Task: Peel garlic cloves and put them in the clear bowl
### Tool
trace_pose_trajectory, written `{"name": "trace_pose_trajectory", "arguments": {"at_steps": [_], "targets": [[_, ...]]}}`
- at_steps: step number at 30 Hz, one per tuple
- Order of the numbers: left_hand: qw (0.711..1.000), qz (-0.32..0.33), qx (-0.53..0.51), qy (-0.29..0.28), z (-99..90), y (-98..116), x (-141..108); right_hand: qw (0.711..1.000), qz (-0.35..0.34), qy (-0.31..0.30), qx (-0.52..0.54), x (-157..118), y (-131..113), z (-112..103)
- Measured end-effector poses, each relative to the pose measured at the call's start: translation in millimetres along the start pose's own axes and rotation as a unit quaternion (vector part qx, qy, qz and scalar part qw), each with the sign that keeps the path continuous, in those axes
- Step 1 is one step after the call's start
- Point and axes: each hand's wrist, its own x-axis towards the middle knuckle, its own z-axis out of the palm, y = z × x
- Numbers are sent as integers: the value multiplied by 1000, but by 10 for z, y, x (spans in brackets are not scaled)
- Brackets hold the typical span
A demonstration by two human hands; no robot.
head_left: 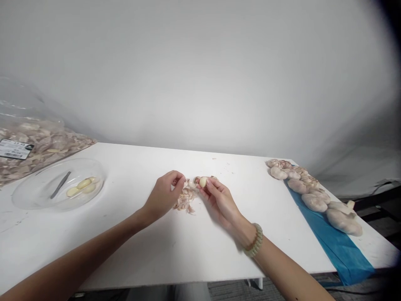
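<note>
Near the middle of the white table, my right hand (220,200) pinches a pale, peeled-looking garlic clove (203,182) between thumb and fingers. My left hand (166,189) is just to its left, thumb and forefinger pressed together; whatever they hold, if anything, is too small to name. Below and between both hands lies a small heap of papery garlic skins (185,201). Other garlic pieces by my right fingers are partly hidden. A bead bracelet (256,240) circles my right wrist.
On the left, a clear plastic dish (37,201) holds several peeled cloves (84,184) and a small grey knife (61,184). Behind it stands a clear bag (46,142) full of garlic skins. Several garlic bulbs (314,202) line the right edge by a blue strip (332,244). A wall rises behind.
</note>
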Motion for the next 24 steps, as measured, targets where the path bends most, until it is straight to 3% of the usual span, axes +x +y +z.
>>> {"name": "trace_pose_trajectory", "arguments": {"at_steps": [10,16,24], "targets": [[989,49,129,-54,54,-138,17,1000,18,14,13,-21,-18,17],[979,47,188,-64,61,-146,33,999,30,22,-4,-5,4,-25],[990,126,45,-49,35,-55,-23,998,52,14,19,-36,1,-2]]}}
